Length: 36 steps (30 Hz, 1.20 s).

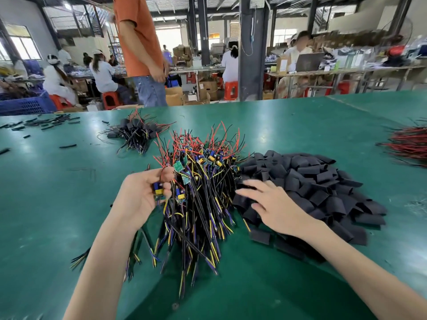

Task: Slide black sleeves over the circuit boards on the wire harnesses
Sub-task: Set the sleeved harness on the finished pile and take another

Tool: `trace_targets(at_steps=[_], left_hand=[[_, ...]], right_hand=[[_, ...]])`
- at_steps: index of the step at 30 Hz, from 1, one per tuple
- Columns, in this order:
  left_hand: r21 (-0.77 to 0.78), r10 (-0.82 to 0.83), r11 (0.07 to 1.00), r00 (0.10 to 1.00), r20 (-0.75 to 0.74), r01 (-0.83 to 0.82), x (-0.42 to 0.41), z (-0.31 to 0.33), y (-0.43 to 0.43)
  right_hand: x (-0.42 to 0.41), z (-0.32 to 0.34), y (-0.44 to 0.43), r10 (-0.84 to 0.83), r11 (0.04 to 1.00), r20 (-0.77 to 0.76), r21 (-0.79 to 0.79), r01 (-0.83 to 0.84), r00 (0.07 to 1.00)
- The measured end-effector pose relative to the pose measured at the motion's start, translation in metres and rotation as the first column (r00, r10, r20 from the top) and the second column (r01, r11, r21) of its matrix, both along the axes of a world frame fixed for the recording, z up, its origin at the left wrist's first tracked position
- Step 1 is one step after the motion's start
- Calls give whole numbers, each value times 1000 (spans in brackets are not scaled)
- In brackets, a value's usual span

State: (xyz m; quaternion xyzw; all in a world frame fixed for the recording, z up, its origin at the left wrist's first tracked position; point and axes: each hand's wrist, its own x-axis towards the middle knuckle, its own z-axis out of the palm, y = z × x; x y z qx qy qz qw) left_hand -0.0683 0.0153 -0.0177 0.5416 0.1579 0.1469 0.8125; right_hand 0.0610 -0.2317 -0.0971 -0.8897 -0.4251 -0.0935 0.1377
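One board (pixel 159 192) is pinched in the left grip (pixel 138 197); the right grip (pixel 275 205), spread wide on the sleeves (pixel 323 181) beneath it, could drag up several, since they lie heaped.

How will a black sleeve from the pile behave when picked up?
Probably light and limp: the sleeves lie squashed flat in a loose heap. Unlikely to roll, being flat. Neighbours may shift, since they overlap under the right hand.
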Motion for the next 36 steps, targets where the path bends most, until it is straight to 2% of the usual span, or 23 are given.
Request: trace_targets(at_steps=[2,4,5,8,10,12,14,18,22,27,29,33,36], left_hand=[[82,34,996,999,3,-34,-1,0,5],[301,132,944,991,31,-135,-2,-1,11],[427,195,880,978,80,-210,-3,-2,13],[725,340,540,899,278,-428,-3,-3,18],[835,375,296,861,345,-464,-2,-1,16],[891,310,80,861,403,-446,-1,-1,12],[910,167,-25,896,412,-414,3,-5,7],[958,56,-4,957,286,-286,13,-20,-13],[963,-36,63,964,263,-260,18,-36,-33],[974,-61,130,979,196,-186,19,-46,-40],[974,-56,143,981,187,-177,19,-50,-42],[972,-43,158,982,185,-176,20,-53,-46],[963,-39,178,976,212,-202,19,-54,-47]], right_hand=[[2,-7,5,35,996,67,-89,-29,997],[4,-9,8,29,994,99,-103,-19,995],[4,-9,8,23,994,117,-106,-10,993],[5,-6,6,25,990,179,-142,1,984],[3,-4,5,15,988,200,-151,16,980],[2,-2,6,5,991,218,-132,25,976],[2,3,8,-13,995,208,-92,33,978],[1,5,6,15,997,176,-78,-1,984],[-2,1,5,38,989,159,-148,-14,987],[-2,2,6,26,985,147,-173,0,989],[-3,4,6,3,994,125,-113,11,992],[-7,13,7,-32,993,-63,109,38,998],[-12,14,8,-8,979,-142,200,36,990]])
